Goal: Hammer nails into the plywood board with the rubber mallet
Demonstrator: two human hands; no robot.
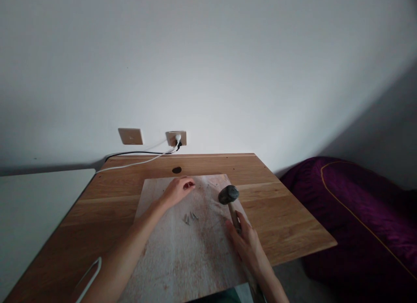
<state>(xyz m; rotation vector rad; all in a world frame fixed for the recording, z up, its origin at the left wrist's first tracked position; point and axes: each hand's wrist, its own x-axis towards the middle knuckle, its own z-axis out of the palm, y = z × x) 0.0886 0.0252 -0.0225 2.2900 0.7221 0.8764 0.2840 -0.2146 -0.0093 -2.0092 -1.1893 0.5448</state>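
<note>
My right hand (244,237) is wrapped round the wooden handle of a mallet (228,195), whose dark head is raised over the right side of a worn, pale board (182,259). Near the board's far edge, my left hand (178,191) has thumb and fingers curled together in a pinch. Whatever is between those fingertips is too small to make out. A small group of loose nails (190,217) lies on the board between my hands. Two thin, faint marks or nails (212,185) show near its far right part.
Beneath the board is a wooden table (286,220) set against the wall. White and black cables run from a wall socket (177,138) along the table's back left. A white panel (42,216) borders the left side, and a purple cushioned seat (352,216) stands at right.
</note>
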